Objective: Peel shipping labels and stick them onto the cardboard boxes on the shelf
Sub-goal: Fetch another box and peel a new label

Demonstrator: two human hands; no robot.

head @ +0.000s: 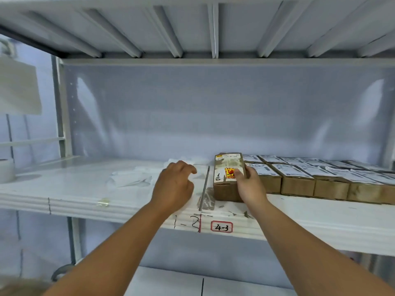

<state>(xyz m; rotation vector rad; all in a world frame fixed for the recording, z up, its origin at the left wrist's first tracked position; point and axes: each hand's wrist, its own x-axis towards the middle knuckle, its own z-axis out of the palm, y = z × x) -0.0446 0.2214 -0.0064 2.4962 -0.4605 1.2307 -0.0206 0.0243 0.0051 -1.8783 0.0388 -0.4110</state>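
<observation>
A brown cardboard box (225, 167) with a red-and-yellow sticker on top stands at the left end of a row of boxes on the white shelf (85, 189). My right hand (249, 184) grips its right front corner, thumb on the top face. To its right, several cardboard boxes (297, 178) carry white shipping labels on their tops. My left hand (174, 184) hovers over the shelf left of the box, fingers loosely curled, holding nothing. White peeled backing papers (130, 178) lie on the shelf beyond and left of that hand.
The shelf's front edge bears a red-framed tag "4-3" (221, 226) and handwritten marks beside it. A grey seam (205, 189) splits the shelf just left of the box. Another shelf hangs overhead. A white roll (6, 169) sits at the far left.
</observation>
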